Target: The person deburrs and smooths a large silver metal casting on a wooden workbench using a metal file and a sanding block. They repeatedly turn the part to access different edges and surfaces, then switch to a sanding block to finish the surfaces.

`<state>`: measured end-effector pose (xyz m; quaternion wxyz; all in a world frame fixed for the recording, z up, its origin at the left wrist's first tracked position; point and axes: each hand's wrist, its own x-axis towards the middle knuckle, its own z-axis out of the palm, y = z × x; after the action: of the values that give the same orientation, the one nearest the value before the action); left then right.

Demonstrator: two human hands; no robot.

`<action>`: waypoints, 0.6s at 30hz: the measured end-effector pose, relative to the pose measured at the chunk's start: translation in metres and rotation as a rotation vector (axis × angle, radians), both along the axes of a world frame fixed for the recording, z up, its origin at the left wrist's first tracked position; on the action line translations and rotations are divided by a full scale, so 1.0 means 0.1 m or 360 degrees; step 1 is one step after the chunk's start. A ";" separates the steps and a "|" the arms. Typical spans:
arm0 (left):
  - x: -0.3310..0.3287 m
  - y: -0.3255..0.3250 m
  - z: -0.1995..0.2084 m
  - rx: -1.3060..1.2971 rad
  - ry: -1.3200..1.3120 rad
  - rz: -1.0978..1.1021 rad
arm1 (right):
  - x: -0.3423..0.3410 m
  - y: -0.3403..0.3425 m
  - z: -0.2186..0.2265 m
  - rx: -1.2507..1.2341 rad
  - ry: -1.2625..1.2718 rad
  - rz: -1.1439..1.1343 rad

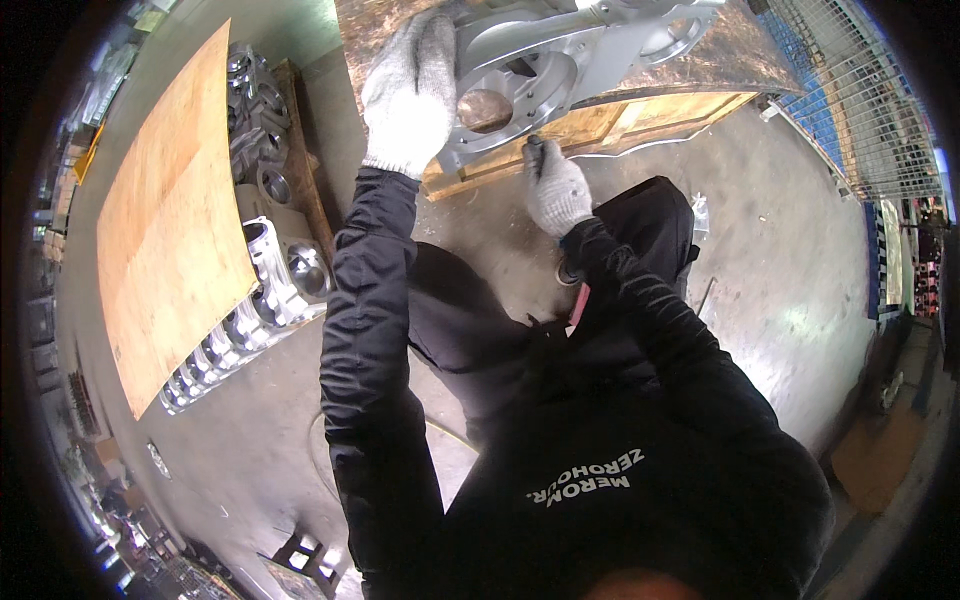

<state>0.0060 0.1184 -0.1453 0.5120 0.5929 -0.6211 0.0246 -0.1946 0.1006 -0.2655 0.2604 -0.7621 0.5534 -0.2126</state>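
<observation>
A large silver-grey metal casting (pixel 592 62) with round openings rests on the brown wooden board at the top. My left hand (pixel 410 95), in a white knitted glove, grips the left end of the casting; its fingertips are partly lost at the far side. Below the casting's near edge, my right hand (pixel 558 190), gloved too, is closed in a fist. A small dark tool (pixel 534 146) pokes out of that fist, close to the casting. Its exact kind cannot be made out, since the glove hides most of it.
The worn wooden board (pixel 700 72) sits on a wooden crate (pixel 625 125). Left of me, more metal castings (pixel 285 265) stand partly under a plywood sheet (pixel 170 220). A wire mesh cage (pixel 865 95) is at the far right. A thin hose (pixel 320 455) lies on the floor.
</observation>
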 end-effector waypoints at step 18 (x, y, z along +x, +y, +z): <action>0.05 -0.06 -0.07 -0.0157 0.0337 -0.0005 | 0.58 0.66 0.77 0.0105 -0.0313 0.0499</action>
<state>0.0105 0.1127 -0.1524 0.6033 0.5653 -0.5625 -0.0083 -0.1371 0.1666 -0.1888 0.3679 -0.8056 0.4064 -0.2247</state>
